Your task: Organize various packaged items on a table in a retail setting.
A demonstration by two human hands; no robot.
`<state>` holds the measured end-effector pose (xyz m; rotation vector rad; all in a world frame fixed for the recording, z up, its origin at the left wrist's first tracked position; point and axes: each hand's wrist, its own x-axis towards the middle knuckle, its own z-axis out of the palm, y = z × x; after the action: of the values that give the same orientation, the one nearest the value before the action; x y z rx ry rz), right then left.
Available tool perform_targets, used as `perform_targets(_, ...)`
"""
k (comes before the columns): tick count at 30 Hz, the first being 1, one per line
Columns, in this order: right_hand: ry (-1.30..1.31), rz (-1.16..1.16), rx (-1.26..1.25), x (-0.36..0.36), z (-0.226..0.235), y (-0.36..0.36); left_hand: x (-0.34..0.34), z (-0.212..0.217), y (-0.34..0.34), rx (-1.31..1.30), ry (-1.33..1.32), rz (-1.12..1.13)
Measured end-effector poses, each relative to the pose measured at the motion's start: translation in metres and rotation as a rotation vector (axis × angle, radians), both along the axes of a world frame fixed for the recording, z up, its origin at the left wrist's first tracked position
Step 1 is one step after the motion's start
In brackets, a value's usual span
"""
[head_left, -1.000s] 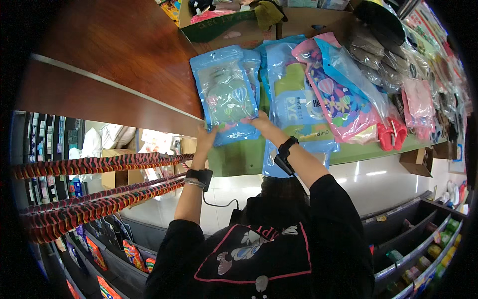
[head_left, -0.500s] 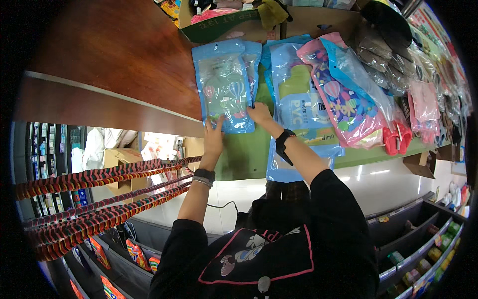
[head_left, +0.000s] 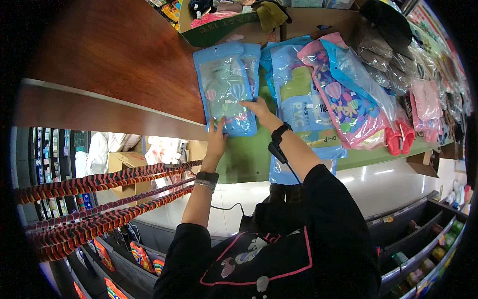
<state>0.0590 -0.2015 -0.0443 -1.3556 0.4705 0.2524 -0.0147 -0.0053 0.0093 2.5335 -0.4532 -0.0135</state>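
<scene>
Glossy blue plastic wraps the packet (head_left: 228,89), a flat rectangular pouch with a clear window; behind the window lies a pale sheet printed with small balloon shapes. It rests on the green surface (head_left: 249,159), its left part over the edge of the dark wooden panel (head_left: 114,55). The left hand (head_left: 217,140) presses against the packet's lower edge, fingers together and stretched flat, a dark band on the wrist. The right hand (head_left: 258,107) lies on the packet's lower right corner, its fingers (head_left: 249,103) spread flat on the film rather than clamped around it.

Just beside it on the right sits a second blue pouch (head_left: 294,94) holding something yellow-green, overlapped by a shiny pink and blue bag (head_left: 343,94) with a bright cartoon print. Further right lie crinkled clear sleeves with dark cloth (head_left: 383,60) inside, then pink items. A cardboard box (head_left: 234,25) at the top holds pink and olive cloth. Striped red and black rods (head_left: 94,182) run across the left side.
</scene>
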Motion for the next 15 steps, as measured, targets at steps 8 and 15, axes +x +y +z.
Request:
perform_targets(8, -0.153, 0.027, -0.020, -0.016, 0.029, 0.006, -0.026, 0.010, 0.015, -0.072, 0.039, -0.030)
perform_targets(15, -0.105, 0.118, -0.075, -0.035, 0.006, -0.014, -0.057, -0.006, 0.023, -0.086, 0.061, 0.139)
